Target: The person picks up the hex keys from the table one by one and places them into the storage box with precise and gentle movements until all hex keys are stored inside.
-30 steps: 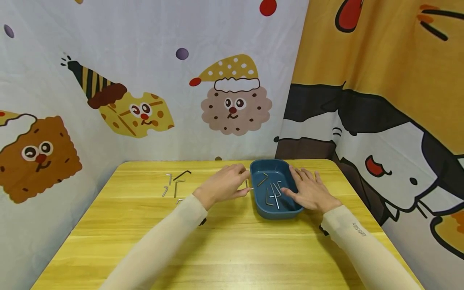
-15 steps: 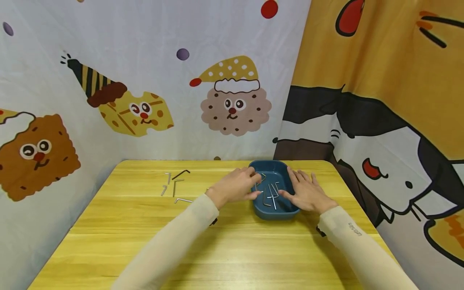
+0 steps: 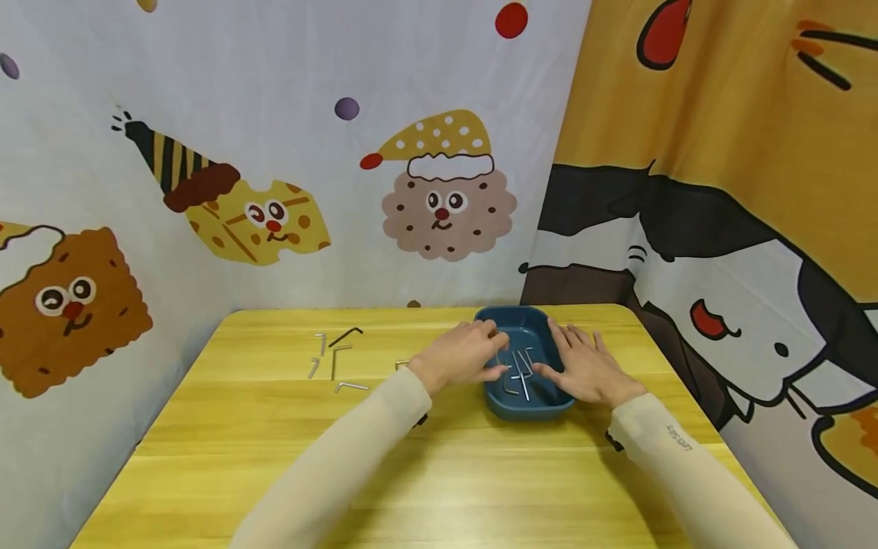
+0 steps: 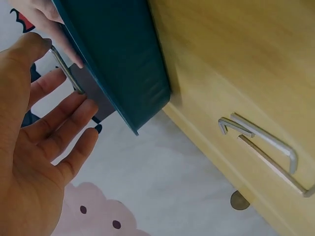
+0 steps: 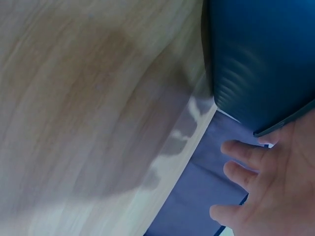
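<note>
Hex key (image 4: pixel 66 68) pinched in left grip (image 3: pixel 463 354) over bin (image 3: pixel 530 411); right grip (image 3: pixel 588 369) spread against it.

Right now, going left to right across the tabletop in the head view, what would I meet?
Leftmost silver hex key, black hex key, partly hidden hex key, left hand, blue tray, right hand.

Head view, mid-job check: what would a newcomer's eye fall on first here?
Probably the big cartoon face on the orange curtain at the right, easily the largest shape. Next, the dark blue tray near the far edge of the yellowish table, with metal hex keys in it. Then the left hand's grip on a single key above the tray's left side, the right hand at its right rim.
</note>
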`<act>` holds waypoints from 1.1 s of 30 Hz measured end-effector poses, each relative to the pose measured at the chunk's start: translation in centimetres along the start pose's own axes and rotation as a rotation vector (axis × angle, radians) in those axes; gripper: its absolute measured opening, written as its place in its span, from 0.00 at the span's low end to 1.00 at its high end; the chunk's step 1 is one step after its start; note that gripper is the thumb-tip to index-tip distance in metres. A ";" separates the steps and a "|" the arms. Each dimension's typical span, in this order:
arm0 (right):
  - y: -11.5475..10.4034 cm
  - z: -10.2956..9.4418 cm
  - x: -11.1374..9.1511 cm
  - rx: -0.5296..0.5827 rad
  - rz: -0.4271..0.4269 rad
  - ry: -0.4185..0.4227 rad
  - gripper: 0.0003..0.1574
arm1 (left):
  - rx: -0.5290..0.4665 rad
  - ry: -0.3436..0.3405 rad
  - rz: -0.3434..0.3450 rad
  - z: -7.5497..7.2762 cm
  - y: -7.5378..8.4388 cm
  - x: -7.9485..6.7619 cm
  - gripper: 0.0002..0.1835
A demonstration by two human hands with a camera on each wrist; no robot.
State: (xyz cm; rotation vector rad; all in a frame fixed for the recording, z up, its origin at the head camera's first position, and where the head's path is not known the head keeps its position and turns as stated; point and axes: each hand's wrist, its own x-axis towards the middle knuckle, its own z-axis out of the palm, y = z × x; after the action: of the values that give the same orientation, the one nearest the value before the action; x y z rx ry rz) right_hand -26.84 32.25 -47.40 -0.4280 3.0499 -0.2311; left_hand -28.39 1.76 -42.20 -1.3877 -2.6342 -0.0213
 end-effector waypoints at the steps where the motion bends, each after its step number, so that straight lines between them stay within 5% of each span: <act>1: 0.0 0.0 0.0 0.000 0.001 -0.005 0.68 | 0.002 -0.009 -0.004 0.0 -0.1 0.1 0.21; 33: -0.1 -0.2 -0.2 -0.022 -0.028 -0.002 0.69 | 0.118 -0.208 -0.076 -0.6 0.3 4.7 0.28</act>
State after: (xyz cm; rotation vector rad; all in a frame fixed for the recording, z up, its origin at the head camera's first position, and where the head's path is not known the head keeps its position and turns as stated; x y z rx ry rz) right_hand -26.67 32.21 -47.17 -0.4722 3.0488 -0.1985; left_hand -30.71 5.73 -40.95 -1.3157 -2.8013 0.2790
